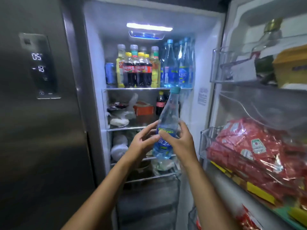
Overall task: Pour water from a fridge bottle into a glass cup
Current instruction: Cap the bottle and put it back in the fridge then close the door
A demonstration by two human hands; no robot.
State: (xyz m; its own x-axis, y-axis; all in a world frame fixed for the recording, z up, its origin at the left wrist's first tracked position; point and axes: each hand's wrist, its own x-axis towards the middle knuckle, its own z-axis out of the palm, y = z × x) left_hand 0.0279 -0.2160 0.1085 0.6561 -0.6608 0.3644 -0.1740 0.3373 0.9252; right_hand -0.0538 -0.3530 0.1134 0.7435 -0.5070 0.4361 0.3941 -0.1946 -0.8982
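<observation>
A clear blue water bottle [168, 113] with a teal cap and blue label is held upright, slightly tilted, in front of the open fridge. My right hand [180, 141] grips its labelled middle, thumb across the front. My left hand [143, 141] is at the bottle's left side with fingers partly curled toward the label. More blue water bottles [177, 63] stand on the top shelf at the right. No glass cup is in view.
Cola bottles [137, 72], yellow drink bottles and a blue can fill the top shelf's left. Lower shelves hold bags and containers. The open fridge door [259, 100] on the right carries red sauce packets [249, 151]. A closed steel door with a display [39, 67] stands at the left.
</observation>
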